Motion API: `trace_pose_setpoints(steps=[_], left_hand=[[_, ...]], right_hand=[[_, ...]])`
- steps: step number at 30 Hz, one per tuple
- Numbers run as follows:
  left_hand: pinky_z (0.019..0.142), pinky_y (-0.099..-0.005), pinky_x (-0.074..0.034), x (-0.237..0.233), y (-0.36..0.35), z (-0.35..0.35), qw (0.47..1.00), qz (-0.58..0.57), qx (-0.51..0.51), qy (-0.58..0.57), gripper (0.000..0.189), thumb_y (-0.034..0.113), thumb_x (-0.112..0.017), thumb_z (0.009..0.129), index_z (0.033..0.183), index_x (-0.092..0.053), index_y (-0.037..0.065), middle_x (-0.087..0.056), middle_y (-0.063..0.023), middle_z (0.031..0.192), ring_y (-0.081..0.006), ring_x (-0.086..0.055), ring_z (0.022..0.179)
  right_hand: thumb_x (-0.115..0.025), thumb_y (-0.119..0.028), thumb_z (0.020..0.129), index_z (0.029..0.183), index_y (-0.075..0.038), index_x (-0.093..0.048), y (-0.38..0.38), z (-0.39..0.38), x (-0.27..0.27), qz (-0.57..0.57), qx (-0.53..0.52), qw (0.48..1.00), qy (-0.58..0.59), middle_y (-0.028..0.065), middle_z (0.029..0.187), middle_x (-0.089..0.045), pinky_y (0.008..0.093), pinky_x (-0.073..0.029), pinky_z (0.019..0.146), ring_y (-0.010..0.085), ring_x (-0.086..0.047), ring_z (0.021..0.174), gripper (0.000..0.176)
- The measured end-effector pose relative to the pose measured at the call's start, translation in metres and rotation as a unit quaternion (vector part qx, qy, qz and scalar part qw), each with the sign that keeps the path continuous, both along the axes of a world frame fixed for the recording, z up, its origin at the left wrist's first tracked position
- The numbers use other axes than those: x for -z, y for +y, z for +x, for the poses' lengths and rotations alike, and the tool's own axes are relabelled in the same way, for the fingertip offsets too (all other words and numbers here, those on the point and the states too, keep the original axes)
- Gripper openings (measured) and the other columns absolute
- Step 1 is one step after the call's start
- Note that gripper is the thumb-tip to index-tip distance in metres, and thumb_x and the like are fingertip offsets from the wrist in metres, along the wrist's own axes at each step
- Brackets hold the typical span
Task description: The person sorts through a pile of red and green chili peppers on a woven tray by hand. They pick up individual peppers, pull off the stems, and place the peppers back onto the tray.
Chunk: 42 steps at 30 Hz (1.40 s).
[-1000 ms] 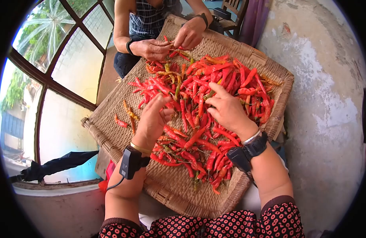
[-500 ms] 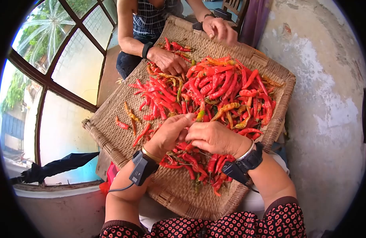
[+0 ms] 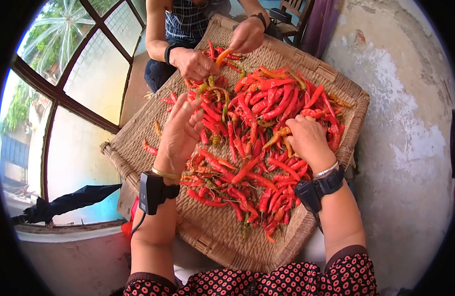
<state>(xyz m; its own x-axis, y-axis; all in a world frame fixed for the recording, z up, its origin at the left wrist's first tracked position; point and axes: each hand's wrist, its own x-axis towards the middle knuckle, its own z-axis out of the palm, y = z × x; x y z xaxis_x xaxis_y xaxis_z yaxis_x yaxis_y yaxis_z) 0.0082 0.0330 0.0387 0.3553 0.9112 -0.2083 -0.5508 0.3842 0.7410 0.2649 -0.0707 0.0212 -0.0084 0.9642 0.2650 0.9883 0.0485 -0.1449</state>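
A large heap of red chili peppers [image 3: 274, 101] lies in a shallow woven basket tray [image 3: 222, 249], with a second cluster of peppers on the near side. Over the left part of the heap, my left hand [image 3: 179, 129] is raised, palm turned inward and fingers apart, holding nothing. At the heap's right side, my right hand [image 3: 309, 140] has its fingers curled down onto the peppers. Its fingertips close at the end of a yellow-orange chili pepper [image 3: 276, 137]; the exact grip is partly hidden.
Across the tray, another person's hands [image 3: 195, 64] hold an orange pepper [image 3: 222, 57]. A folded black umbrella [image 3: 72, 202] rests by the window [image 3: 84, 128] on the left. A worn plaster wall [image 3: 395, 123] stands close on the right.
My hands have come apart from the middle: the left moved up and left and opened, the right moved up and right onto the heap. The other person's hands have drawn together around an orange pepper.
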Motion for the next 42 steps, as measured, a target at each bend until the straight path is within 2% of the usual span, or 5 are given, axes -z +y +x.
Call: trace_pose_setpoints(steps=[12,21,28,36,42], left_hand=[[0.065,-0.0239,-0.046,0.018,-0.054,0.022,0.799,0.342,0.325,0.374,0.032,0.024,-0.056,0.089,0.111,-0.055,0.001,-0.06,0.0,0.082,-0.007,-0.054,0.073],[0.052,-0.0216,-0.043,0.009,-0.01,-0.001,0.916,0.145,0.18,0.327,0.036,0.034,-0.044,0.093,0.088,-0.061,0.003,-0.06,-0.0023,0.067,-0.0072,-0.052,0.055],[0.056,-0.0221,-0.047,0.011,-0.022,0.005,0.976,0.007,0.125,0.179,0.053,0.042,-0.041,0.092,0.132,-0.031,0.008,-0.061,-0.0098,0.101,-0.0105,-0.058,0.063],[0.065,-0.0418,-0.048,0.027,-0.054,0.021,0.587,0.441,0.347,0.583,0.033,0.032,-0.061,0.078,0.095,-0.06,0.003,-0.062,-0.0157,0.079,-0.0309,-0.061,0.074],[0.067,-0.0386,-0.048,0.035,-0.058,0.024,0.513,0.477,0.447,0.556,0.035,0.028,-0.065,0.075,0.102,-0.06,0.007,-0.063,-0.0165,0.082,-0.0313,-0.061,0.076]], right_hand=[[-0.065,-0.02,0.071,0.083,-0.007,-0.06,0.002,-0.029,-0.006,-0.083,-0.188,0.959,0.196,0.0115,0.077,-0.06,0.0405,-0.047,0.068,0.0309,-0.059,0.077,0.019],[-0.064,-0.035,0.074,0.079,-0.005,-0.063,0.0,-0.014,-0.007,-0.146,-0.04,0.976,0.158,0.0144,0.07,-0.061,0.042,-0.046,0.063,0.0318,-0.06,0.07,0.03],[-0.067,-0.03,0.067,0.072,-0.007,-0.063,-0.007,-0.02,0.001,-0.285,-0.131,0.949,-0.018,0.013,0.07,-0.061,0.043,-0.046,0.065,0.0311,-0.061,0.075,0.024],[-0.063,-0.023,0.068,0.076,-0.007,-0.064,-0.002,-0.027,0.013,-0.3,-0.108,0.947,-0.031,0.0138,0.072,-0.062,0.042,-0.047,0.067,0.0315,-0.06,0.076,0.018],[-0.061,-0.022,0.071,0.08,-0.003,-0.061,0.007,-0.021,-0.003,-0.192,-0.085,0.953,0.219,0.018,0.071,-0.06,0.0398,-0.047,0.065,0.0332,-0.06,0.071,0.021]])
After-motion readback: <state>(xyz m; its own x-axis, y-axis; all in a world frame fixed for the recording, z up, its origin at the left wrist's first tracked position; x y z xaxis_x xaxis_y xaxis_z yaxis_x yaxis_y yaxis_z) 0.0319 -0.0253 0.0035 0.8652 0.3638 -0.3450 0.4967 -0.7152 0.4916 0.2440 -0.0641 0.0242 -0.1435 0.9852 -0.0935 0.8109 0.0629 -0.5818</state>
